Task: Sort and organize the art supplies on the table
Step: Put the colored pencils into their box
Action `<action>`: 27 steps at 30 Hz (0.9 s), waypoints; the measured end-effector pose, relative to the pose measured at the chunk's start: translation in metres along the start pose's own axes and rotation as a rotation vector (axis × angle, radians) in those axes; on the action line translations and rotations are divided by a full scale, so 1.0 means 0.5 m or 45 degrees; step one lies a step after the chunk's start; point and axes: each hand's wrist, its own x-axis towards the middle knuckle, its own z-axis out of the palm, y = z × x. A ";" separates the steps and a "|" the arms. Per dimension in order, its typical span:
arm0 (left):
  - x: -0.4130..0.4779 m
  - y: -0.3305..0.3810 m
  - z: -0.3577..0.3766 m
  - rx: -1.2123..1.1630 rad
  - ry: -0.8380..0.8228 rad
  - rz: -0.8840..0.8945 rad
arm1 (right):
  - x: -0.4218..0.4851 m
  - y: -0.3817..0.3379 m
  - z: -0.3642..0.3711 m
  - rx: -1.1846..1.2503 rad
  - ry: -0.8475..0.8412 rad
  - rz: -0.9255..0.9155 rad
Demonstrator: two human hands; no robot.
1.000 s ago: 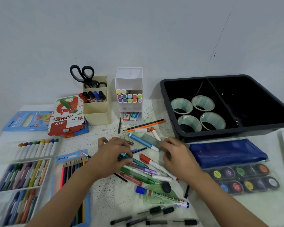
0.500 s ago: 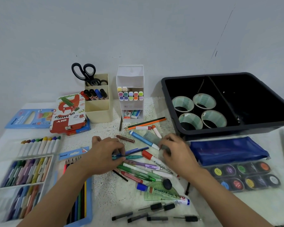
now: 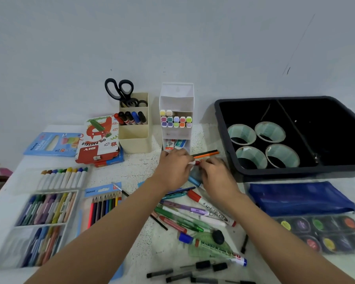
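Currently, both hands meet near the far middle of the table [image 3: 139, 171], directly in front of the white tiered organizer [image 3: 176, 95]. The left hand [image 3: 173, 167] has its fingers curled round a small white-and-red stick [image 3: 195, 162]. The right hand [image 3: 215, 175] has curled fingertips pinching the red end of the same stick. Most of the stick is hidden by the hands.

Two pencils [image 3: 206, 153], one orange and one black, lie just beyond the hands, pointing toward the black tray [image 3: 221, 128]. The left compartment of the tray contains four tape rolls [image 3: 241, 134].

The organizer holds pastel-capped markers [image 3: 175, 121] in its middle tier and erasers [image 3: 174, 144] in its bottom tier. Left of it stands a cream holder [image 3: 134, 140]: scissors [image 3: 119, 89] in the rear section, dark-capped markers [image 3: 131, 117] in the front section.

A loose pile of pens [image 3: 182, 218] lies between the forearms, with several black pens [image 3: 193, 271] nearer the table's front edge. A blue pouch [image 3: 299, 198] lies right of the pile, in front of the tray, and a set of paint pots [image 3: 320, 234] lies in front of the pouch.

At the left are an oil pastels box [image 3: 98, 140], a row of crayons [image 3: 64, 178] and a pack of coloured pencils [image 3: 104, 206].
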 end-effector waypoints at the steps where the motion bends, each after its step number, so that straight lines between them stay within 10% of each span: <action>1: 0.006 0.002 0.002 0.027 0.002 -0.024 | 0.006 0.003 0.002 0.011 0.008 0.014; 12: 0.020 0.017 -0.019 0.145 -0.041 -0.066 | 0.025 -0.009 -0.010 0.101 -0.007 0.059; 27: -0.216 -0.192 -0.269 -0.679 0.377 -0.534 | 0.036 -0.249 -0.025 0.823 -0.015 -0.188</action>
